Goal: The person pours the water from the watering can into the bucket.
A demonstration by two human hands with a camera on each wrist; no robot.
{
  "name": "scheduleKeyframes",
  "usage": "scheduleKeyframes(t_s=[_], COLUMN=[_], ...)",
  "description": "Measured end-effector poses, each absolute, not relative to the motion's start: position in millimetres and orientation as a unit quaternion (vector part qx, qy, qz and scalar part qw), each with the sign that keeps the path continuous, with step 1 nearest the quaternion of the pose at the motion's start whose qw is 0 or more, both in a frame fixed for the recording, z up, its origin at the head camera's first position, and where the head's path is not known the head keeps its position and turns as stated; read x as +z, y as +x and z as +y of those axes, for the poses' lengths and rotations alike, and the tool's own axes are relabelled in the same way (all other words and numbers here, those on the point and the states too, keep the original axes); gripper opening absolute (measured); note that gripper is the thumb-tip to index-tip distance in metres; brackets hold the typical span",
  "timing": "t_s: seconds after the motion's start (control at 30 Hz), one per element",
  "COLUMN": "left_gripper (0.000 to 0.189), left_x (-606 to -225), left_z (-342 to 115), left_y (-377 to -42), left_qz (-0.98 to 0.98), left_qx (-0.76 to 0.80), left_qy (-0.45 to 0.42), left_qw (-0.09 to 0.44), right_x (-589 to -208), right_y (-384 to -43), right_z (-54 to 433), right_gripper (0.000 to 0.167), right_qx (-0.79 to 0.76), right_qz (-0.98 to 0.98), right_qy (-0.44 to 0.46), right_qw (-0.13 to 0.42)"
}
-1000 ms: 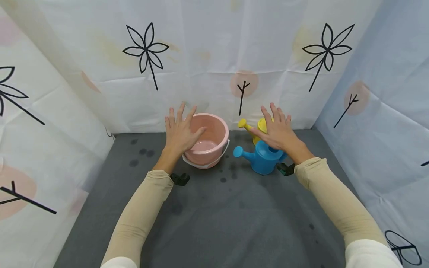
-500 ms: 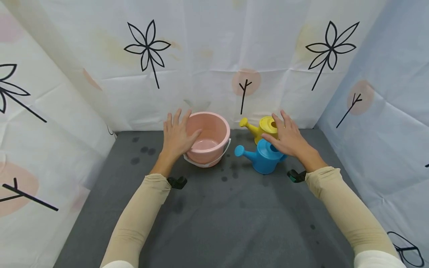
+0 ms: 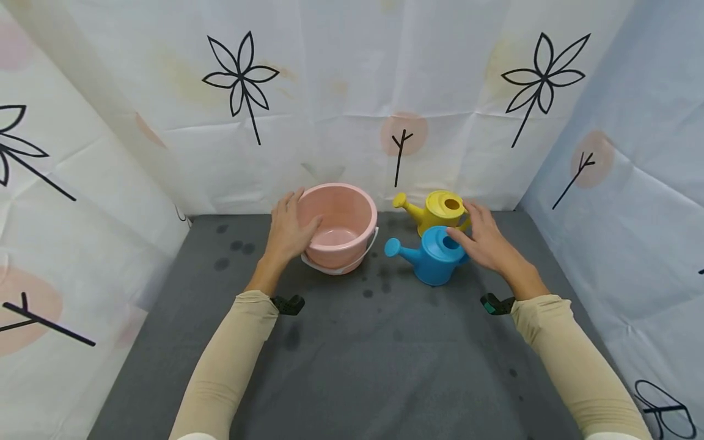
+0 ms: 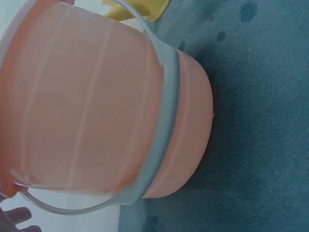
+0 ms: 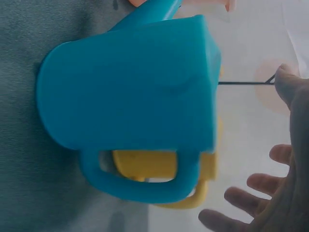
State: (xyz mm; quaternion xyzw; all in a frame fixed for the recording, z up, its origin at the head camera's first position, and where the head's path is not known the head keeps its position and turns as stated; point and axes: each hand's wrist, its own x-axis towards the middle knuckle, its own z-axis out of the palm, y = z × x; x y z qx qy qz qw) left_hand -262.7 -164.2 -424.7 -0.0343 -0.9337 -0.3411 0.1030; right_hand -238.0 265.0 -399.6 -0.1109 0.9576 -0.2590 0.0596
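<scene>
A pink bucket (image 3: pixel 338 226) with a pale wire-like handle (image 4: pixel 166 111) stands upright at the back of the grey surface. My left hand (image 3: pixel 288 232) is at the bucket's left rim, its thumb overlapping the opening in the head view; some fingers (image 4: pixel 18 215) show beside the rim in the left wrist view. A blue watering can (image 3: pixel 434 263) stands right of the bucket, with a yellow watering can (image 3: pixel 434 211) close behind it. Over the blue can's handle side, my right hand (image 3: pixel 486 241) has its fingers loosely spread, visibly apart from the can in the right wrist view.
White cloth walls (image 3: pixel 341 85) with flower drawings rise behind and at both sides. Grey cloth (image 3: pixel 374 366) covers the surface, with dark spots (image 3: pixel 222 264) on it. A small black device (image 3: pixel 497 304) sits on each wrist.
My right hand has moved right and toward me, uncovering the yellow can. My left hand has lowered toward the bucket's rim, its fingers bending more. Bucket and cans stay put.
</scene>
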Motion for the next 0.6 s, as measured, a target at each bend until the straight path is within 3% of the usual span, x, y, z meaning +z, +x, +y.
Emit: scheduleKeyframes(t_s=[0.6], left_gripper=[0.074], left_x=[-441.7], left_z=[-167.4], left_y=[-270.9], left_qz=[-0.869], left_qx=[-0.481], left_qy=[-0.036], left_qw=[0.111], right_x=[-451.5], right_y=[-225.9], right_z=[292.0], right_gripper=[0.065], right_qx=[-0.407], right_qz=[0.911], right_qy=[-0.063], right_qw=[0.039])
